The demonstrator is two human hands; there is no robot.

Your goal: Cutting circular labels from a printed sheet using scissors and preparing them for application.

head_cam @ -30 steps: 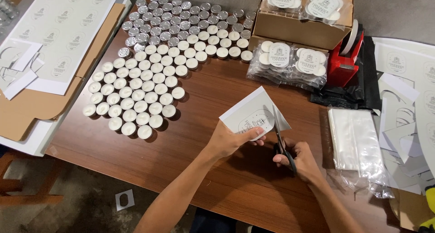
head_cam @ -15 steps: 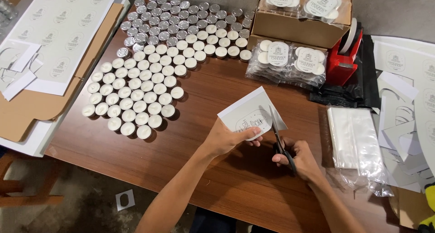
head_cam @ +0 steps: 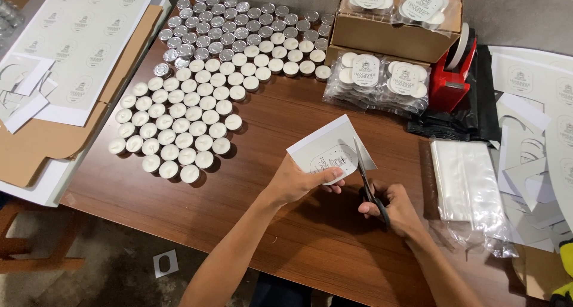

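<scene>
My left hand (head_cam: 301,184) pinches a white paper sheet (head_cam: 325,149) that carries a printed oval label, holding it just above the brown table (head_cam: 286,235). My right hand (head_cam: 394,208) grips black scissors (head_cam: 365,179), whose blades point up and away into the sheet's right edge. Both hands are near the table's front middle.
Many white tealight candles (head_cam: 179,134) stand in rows at the left and back. Bagged candle packs (head_cam: 379,80) lie by a cardboard box (head_cam: 388,38). A red tape dispenser (head_cam: 450,74), clear plastic bags (head_cam: 468,181) and label sheets (head_cam: 71,50) surround the work spot.
The sheet has turned slightly in my left hand and the scissors have shifted a little along its right edge. Everything else stays put.
</scene>
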